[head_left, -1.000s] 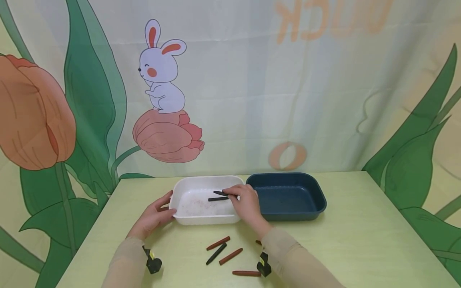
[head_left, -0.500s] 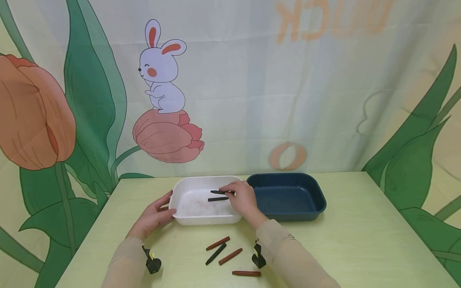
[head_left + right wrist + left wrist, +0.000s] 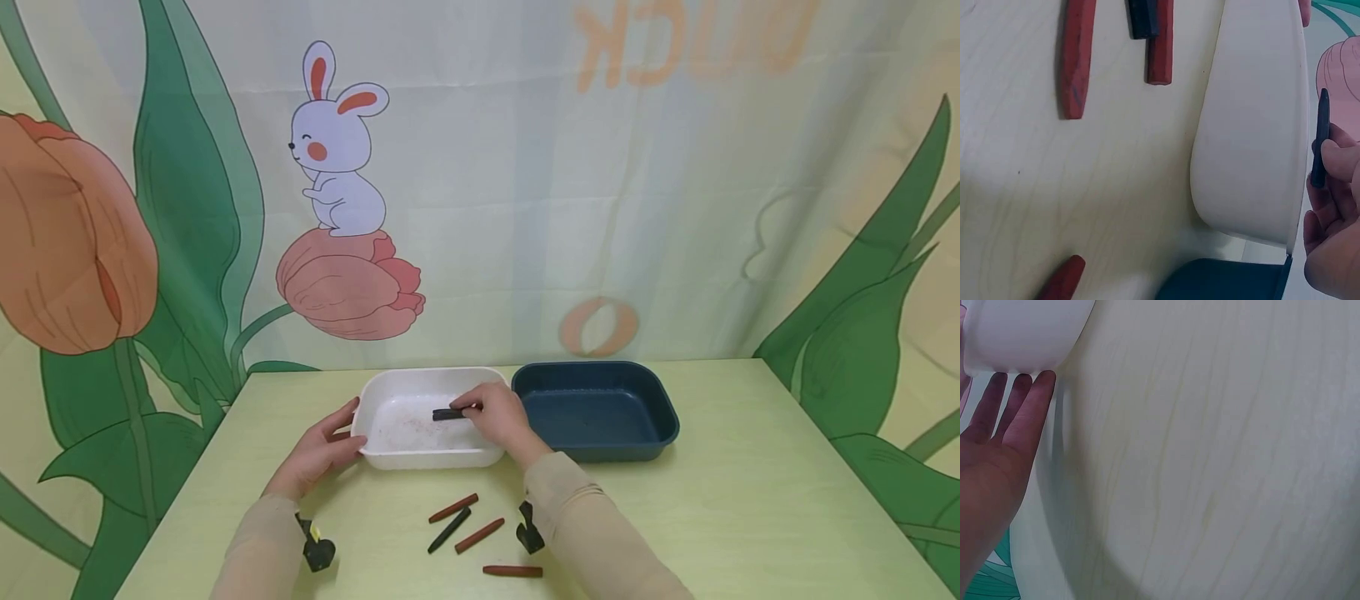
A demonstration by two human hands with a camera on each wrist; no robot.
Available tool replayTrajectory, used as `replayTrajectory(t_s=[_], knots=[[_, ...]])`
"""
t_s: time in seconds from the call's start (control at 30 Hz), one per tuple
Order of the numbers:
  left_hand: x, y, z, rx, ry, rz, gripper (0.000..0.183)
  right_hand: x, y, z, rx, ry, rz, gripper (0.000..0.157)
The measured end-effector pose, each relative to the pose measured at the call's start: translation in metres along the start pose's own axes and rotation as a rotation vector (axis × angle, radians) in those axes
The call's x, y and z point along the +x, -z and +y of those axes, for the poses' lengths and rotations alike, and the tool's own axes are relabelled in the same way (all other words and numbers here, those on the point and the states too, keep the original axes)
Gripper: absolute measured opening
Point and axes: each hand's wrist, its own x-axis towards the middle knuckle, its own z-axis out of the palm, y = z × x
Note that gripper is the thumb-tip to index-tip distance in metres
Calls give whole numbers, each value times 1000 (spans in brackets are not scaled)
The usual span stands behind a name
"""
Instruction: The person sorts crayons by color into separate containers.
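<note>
My left hand holds the left end of the white tray, thumb at the front corner of its rim. In the left wrist view, three fingertips press against the tray's outer wall. Over the tray's right part, my right hand pinches a black crayon between thumb and fingers. Another black crayon lies on the tray floor right below it, partly covered by the hand. In the head view the held crayon overlaps the lying one.
A dark blue tray stands against the white tray's right side. In front lie a black crayon and red-brown crayons. Another red-brown crayon shows in the right wrist view. A printed curtain hangs behind.
My right hand has moved slightly left and down, bringing the held black crayon from above to right over the lying one. The left hand and the trays have stayed put.
</note>
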Motion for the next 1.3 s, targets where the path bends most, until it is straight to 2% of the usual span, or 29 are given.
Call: replayTrajectory(t_s=[0.2, 0.53, 0.77, 0.93, 1.13, 1.3], knots=[[0, 0, 0, 1, -6, -1, 82, -1, -3, 2, 30, -37, -18, 18], [-1, 1, 0, 17, -7, -7, 83, -4, -6, 3, 47, -48, -20, 18], [-1, 0, 2, -1, -5, -6, 80, -6, -5, 5, 128, -46, -16, 21], [-2, 0, 2, 8, -4, -7, 81, -10, -4, 6, 214, 46, -39, 23], [-2, 0, 3, 11, 4, 3, 80, -19, -6, 4, 277, 184, -109, 26], [0, -1, 1, 16, 5, 6, 80, -34, -6, 0, 379, 244, -168, 27]])
